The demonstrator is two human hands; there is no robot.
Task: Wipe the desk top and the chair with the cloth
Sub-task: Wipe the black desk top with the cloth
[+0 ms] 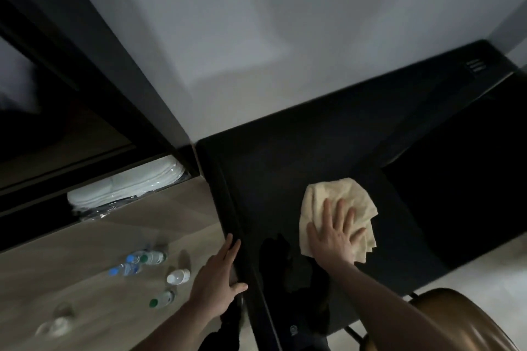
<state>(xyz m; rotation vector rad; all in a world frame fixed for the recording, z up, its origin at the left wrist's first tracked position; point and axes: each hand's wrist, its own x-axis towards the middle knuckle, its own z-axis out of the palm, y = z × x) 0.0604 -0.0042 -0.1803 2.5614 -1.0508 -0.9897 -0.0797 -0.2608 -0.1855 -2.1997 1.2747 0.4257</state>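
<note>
- Towels (125, 188), white and folded in a clear wrapper, are sitting on a low shelf at the far left, under a dark cabinet.
- Bottles (145, 261) with blue, green and white caps are lying scattered on the wooden surface (85, 265) to the left of the table; a glass (55, 322) is standing nearer the lower corner, blurred.
- The left hand (218, 276) is resting on the raised left edge of the black table (285, 157), fingers straight along the edge and thumb hooked over it, bracing rather than carrying anything.
- The right hand (335, 232) is pressing flat on the cream cloth (339, 208), fingers spread wide, holding it down against the table top.
- The chair (456, 319), brown and glossy, is showing at the lower right beside the table; by the look of it, it is not yet being wiped.
- Likely risks from here: the cloth is bunched and folded, so an open palm may be sliding over it instead of dragging it, leaving streaks on the dark surface. A broad sweep leftward could be carrying the cloth over the edge towards the bottles and knocking them rolling. The far right of the table is too dark to judge whether anything is lying in the path.
</note>
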